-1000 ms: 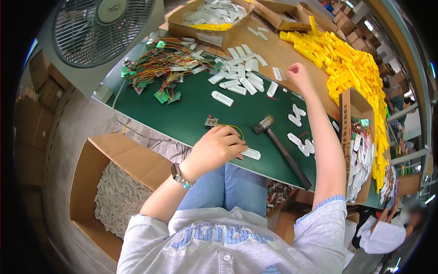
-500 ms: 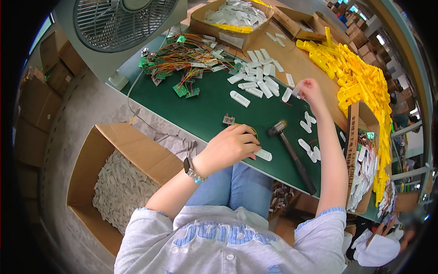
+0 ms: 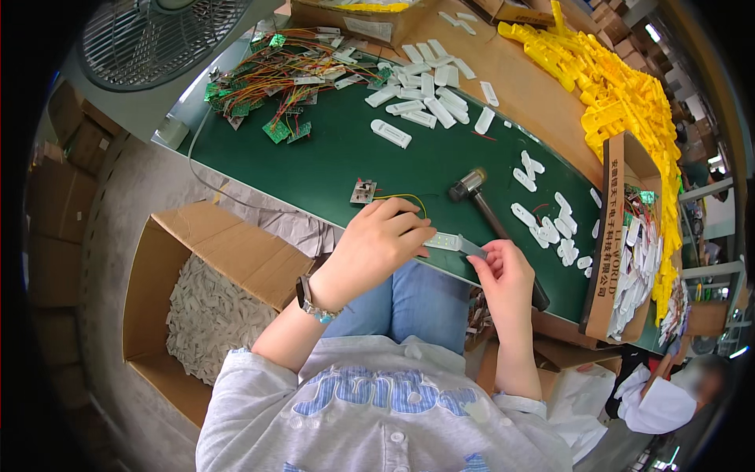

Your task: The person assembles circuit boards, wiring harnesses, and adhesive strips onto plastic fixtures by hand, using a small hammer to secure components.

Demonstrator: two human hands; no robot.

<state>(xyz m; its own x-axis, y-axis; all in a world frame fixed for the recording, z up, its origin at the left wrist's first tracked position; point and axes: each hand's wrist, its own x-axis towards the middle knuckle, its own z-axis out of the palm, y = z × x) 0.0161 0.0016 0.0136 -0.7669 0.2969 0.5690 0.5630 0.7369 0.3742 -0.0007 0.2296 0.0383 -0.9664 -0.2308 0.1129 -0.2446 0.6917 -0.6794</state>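
Observation:
Near the table's front edge, my left hand (image 3: 384, 245) has its fingers curled on a slim white plastic housing (image 3: 443, 241) with small dots along it. My right hand (image 3: 506, 274) pinches a thin translucent strip (image 3: 472, 248) against the housing's right end. Beyond my left hand lies a small circuit board (image 3: 362, 191); a yellow wire (image 3: 405, 196) curves from it toward the housing, partly hidden by the fingers. A black-handled hammer (image 3: 469, 185) rests just past my right hand, its handle passing behind that hand.
Loose white housings (image 3: 429, 90) lie at the back. Wired green boards (image 3: 275, 82) pile up at the back left, near a fan (image 3: 149, 39). Yellow plastic parts (image 3: 613, 94) heap along the right. Cardboard boxes stand right (image 3: 609, 236) and lower left (image 3: 228, 248). White pieces (image 3: 543, 224) scatter right of the hammer.
My right hand has come back from the loose white pieces with the translucent strip and met the housing beside my left hand. The whole view has shifted, with the table appearing higher.

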